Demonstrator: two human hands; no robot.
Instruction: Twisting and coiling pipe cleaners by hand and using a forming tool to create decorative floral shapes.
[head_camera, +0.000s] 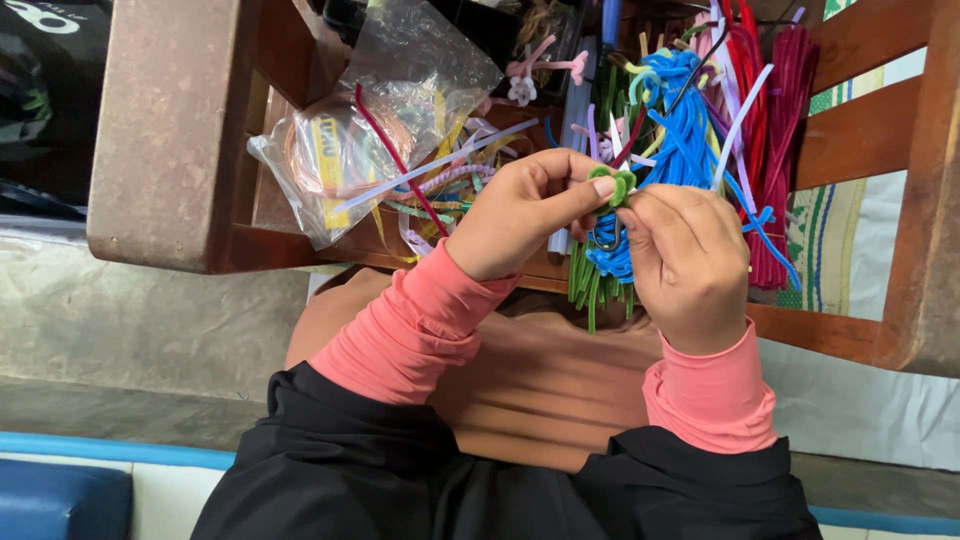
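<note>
Wooden chair (170, 130) carries the stock. Clear plastic bag (400, 110) w/ coiled wire lies at its left side. Piles of blue (680, 140), red (775, 150) and green (590, 285) pipe cleaners sit behind the hands, partly hidden by them. Left hand (520, 215) and right hand (690, 255) meet, fingertips of both pinched on small green pipe-cleaner piece (612, 184), held above the piles.

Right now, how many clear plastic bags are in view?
1. The clear plastic bag lies on the wooden chair, up and left of the left hand, with a copper-coloured wire coil inside. Others may be hidden under the pipe cleaners.
</note>
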